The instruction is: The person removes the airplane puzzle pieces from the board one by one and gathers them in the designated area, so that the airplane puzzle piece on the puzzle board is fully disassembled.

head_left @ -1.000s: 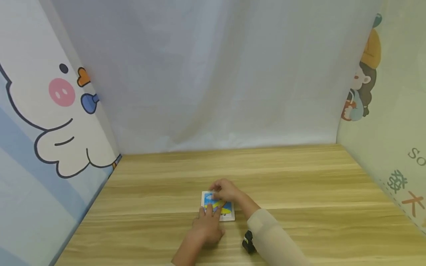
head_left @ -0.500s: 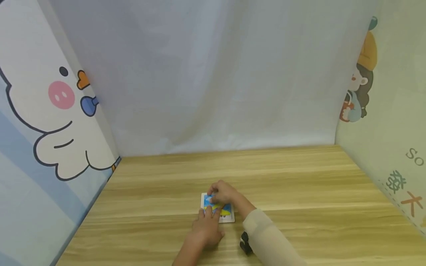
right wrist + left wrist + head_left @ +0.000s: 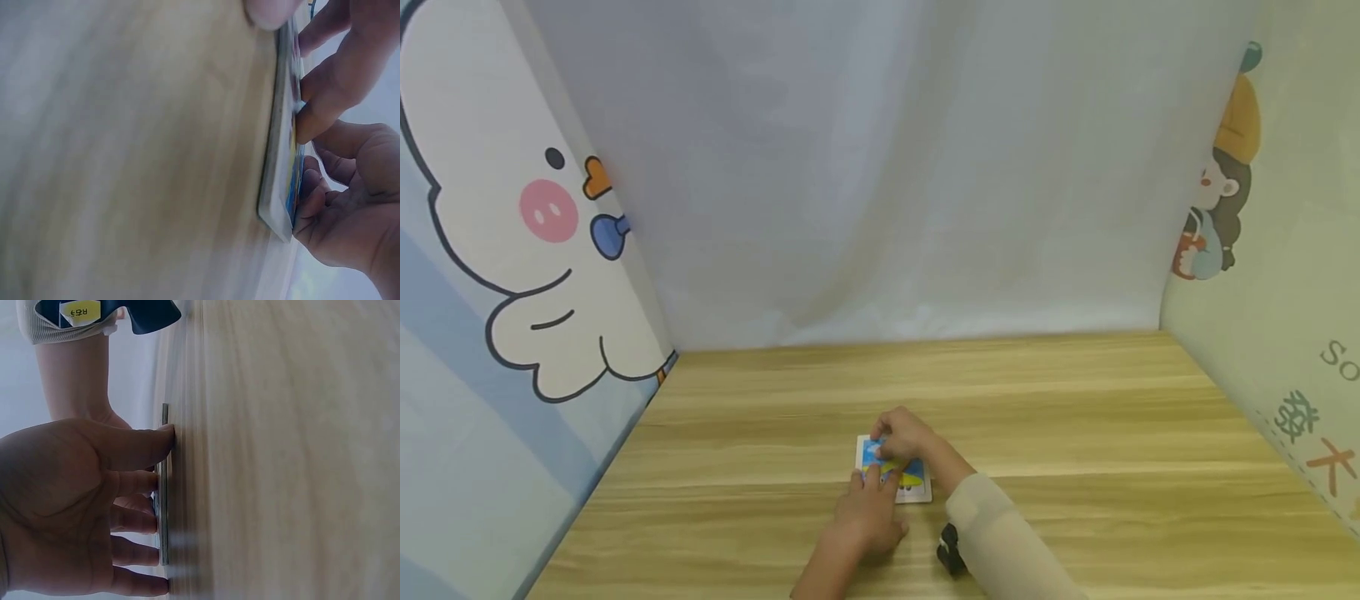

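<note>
A small, thin square picture board [image 3: 914,480] with a white border lies flat on the table. Its picture is blue and yellow. My left hand [image 3: 863,510] rests straight fingertips on the board's near left part. In the left wrist view, the thumb of the left hand [image 3: 69,506] touches down beside the board's edge [image 3: 164,512]. Over the far part of the board is my right hand [image 3: 908,435], fingers bent and fingertips against the picture. In the right wrist view, the right hand [image 3: 356,212] meets the picture at the board's far end; whether it pinches a piece is hidden.
The wood-grain table [image 3: 760,433] spreads around the board. A black wrist device [image 3: 951,550] sits by the right sleeve [image 3: 1000,529]. A pale curtain [image 3: 880,183] hangs behind, and printed cartoon panels stand at left [image 3: 512,208] and right [image 3: 1285,275].
The right fingertips have shifted slightly left over the picture, and the right forearm has drawn a little left. The left hand stays at the same spot on the board.
</note>
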A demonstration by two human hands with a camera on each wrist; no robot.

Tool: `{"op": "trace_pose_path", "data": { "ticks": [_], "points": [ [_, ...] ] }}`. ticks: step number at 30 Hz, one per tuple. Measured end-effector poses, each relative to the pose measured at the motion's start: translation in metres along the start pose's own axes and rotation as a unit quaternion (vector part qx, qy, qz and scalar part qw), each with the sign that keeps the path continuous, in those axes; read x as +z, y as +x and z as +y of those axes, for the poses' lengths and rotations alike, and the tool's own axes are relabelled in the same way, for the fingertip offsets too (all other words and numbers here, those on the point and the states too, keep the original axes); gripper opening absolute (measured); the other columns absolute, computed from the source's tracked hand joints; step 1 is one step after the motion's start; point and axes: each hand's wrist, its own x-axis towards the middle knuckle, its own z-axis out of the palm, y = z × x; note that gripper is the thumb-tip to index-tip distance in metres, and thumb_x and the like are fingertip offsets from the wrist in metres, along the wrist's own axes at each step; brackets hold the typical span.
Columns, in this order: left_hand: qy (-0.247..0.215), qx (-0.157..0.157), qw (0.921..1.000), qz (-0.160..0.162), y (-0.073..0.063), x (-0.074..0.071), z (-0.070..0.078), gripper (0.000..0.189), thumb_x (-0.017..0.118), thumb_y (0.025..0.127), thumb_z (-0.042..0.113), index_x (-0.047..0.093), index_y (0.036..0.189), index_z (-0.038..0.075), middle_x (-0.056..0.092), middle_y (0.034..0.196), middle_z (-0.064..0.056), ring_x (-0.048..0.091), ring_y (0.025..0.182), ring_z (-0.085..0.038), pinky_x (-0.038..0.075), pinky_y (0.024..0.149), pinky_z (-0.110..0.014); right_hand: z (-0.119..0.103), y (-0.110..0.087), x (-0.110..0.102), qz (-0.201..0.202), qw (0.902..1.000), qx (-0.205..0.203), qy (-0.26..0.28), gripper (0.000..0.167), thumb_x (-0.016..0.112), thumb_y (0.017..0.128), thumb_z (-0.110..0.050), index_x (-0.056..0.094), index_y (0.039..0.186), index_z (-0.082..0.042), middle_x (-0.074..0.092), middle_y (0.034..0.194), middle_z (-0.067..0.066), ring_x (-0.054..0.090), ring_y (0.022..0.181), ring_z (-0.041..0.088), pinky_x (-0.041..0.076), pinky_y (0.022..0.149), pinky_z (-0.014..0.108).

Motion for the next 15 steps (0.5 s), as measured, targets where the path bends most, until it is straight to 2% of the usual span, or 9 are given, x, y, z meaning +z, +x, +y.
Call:
{"op": "trace_pose_path", "data": {
  "ticks": [4,9,15],
  "points": [
    [0.003,0.0,1.0,0.0,0.0017,0.0012,0.0003,0.068,0.07,0.08,0.032,0.044,0.136,0.003,0.033,0.138,-0.024,0.028,0.125,-0.051,0.039,0.087,-0.06,0.0034,0.0006,-0.0008,-0.004,1.0,-0.004,0.005,0.012,0.071,0.078,-0.003,0.066,0.085,-0.01,0.061,0.088,-0.001,0.055,0.091,0.022,0.044,0.086,0.045],
    [-0.001,-0.001,1.0,-0.008,0.0014,0.0007,0.0017,0.068,0.07,0.081,0.033,0.043,0.136,0.004,0.033,0.138,-0.024,0.028,0.125,-0.051,0.039,0.087,-0.061,0.0062,0.0006,-0.0012,-0.001,0.9999,-0.01,0.0,0.017,0.073,0.076,-0.003,0.066,0.09,-0.011,0.062,0.095,0.0,0.055,0.099,0.025,0.041,0.091,0.047],
    [-0.015,-0.005,0.9999,-0.005,-0.001,-0.0015,0.003,0.069,0.07,0.08,0.031,0.043,0.136,0.003,0.029,0.141,-0.026,0.027,0.125,-0.052,0.037,0.088,-0.062,0.0042,-0.0004,-0.0013,-0.004,0.9999,-0.013,-0.007,0.02,0.074,0.075,-0.006,0.065,0.092,-0.01,0.06,0.097,0.001,0.054,0.099,0.025,0.041,0.091,0.045]
  ]
}}
